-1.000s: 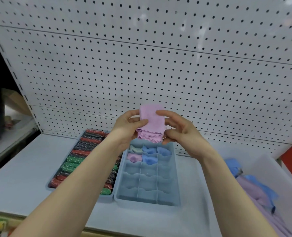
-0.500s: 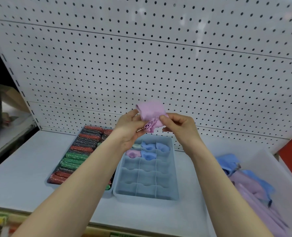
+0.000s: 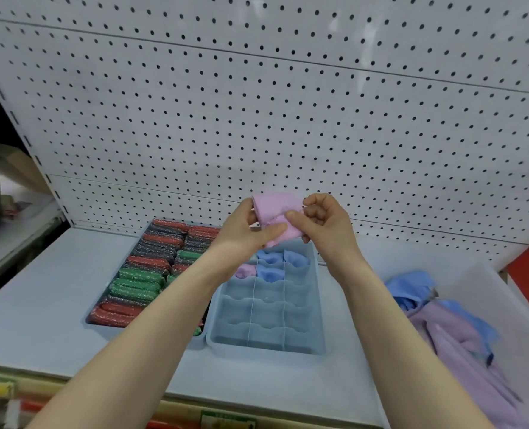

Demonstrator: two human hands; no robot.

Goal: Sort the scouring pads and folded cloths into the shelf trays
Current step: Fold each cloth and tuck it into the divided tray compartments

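Note:
A small pink cloth (image 3: pixel 276 212), folded into a compact bundle, is pinched between my left hand (image 3: pixel 247 229) and my right hand (image 3: pixel 325 222). Both hands hover above the far end of the blue divided tray (image 3: pixel 266 343). Blue cloths (image 3: pixel 269 264) and a pink cloth (image 3: pixel 245 270) fill its far compartments; the near compartments hold nothing. To the left, a tray (image 3: pixel 100 325) is packed with red, green and dark scouring pads (image 3: pixel 139 280).
A white bin (image 3: pixel 504 289) at the right holds loose blue and lilac cloths (image 3: pixel 452 332). A white pegboard wall (image 3: pixel 257 103) stands right behind the trays. The shelf's front edge (image 3: pixel 195 397) runs just below my forearms.
The pink cloth went from a flat rectangle held upright to a tighter folded bundle. Both hands closed in on it and shifted slightly right.

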